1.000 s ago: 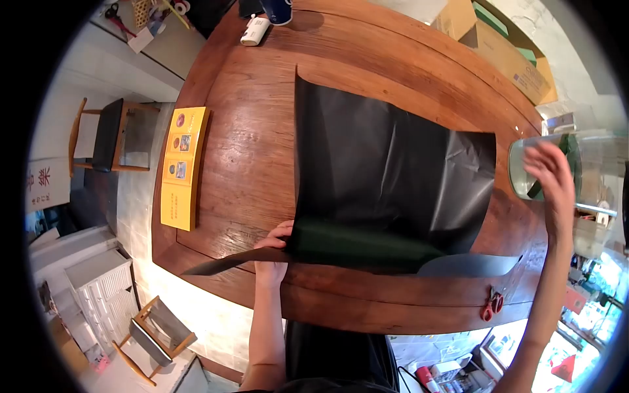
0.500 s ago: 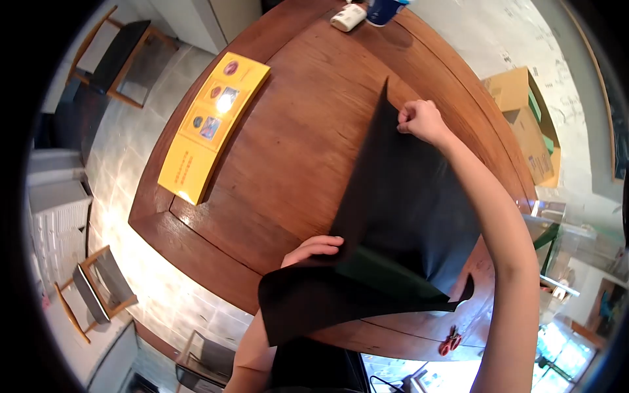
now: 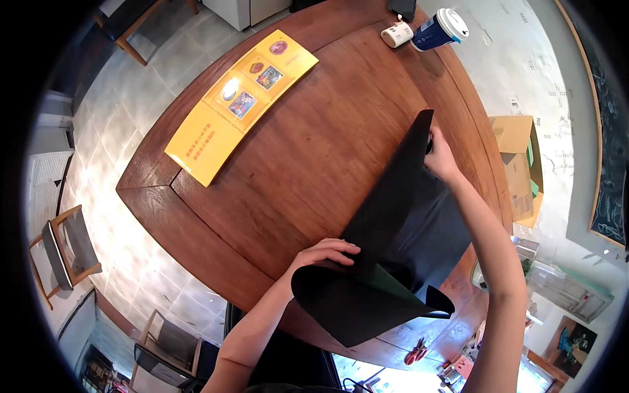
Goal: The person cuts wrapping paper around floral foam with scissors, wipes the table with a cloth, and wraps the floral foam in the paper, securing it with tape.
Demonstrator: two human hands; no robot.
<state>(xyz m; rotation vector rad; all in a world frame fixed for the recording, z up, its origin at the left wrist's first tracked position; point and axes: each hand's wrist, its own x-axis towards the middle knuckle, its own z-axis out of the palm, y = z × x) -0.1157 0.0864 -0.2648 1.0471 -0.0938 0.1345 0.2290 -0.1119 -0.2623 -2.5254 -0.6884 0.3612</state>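
Well, a large black sheet point(image 3: 357, 311) lies on the wooden counter point(image 3: 282, 157), toward the near right part as the camera sees it, its near end curling up in a broad, loose bend. The right hand point(image 3: 438, 152) is closed on the sheet's far edge, close to a raised, pointed corner. The left hand point(image 3: 327, 253) has its fingers, slightly bent, laid over the left edge of the sheet (its thumb is out of sight, so I cannot tell whether it grips or just presses). Between the folds, below and to the right of the left hand, a dark green surface point(image 3: 392, 288) shows.

A long yellow box point(image 3: 242, 105) with printed pictures and red lettering lies on the counter's left side, well apart from the sheet. Across at the far end stands a dark blue paper cup point(image 3: 431, 34) with a white lid, just beside a small white object point(image 3: 397, 35), and a dark item point(image 3: 402, 8) is near them, partly cut off by the view. Red-handled scissors point(image 3: 415, 354) lie by the near edge, below the curled end of the sheet.

Beyond the counter, to the right, sits an open cardboard box point(image 3: 519, 173) with something green inside; wooden-framed chairs point(image 3: 64, 252) are on the left.
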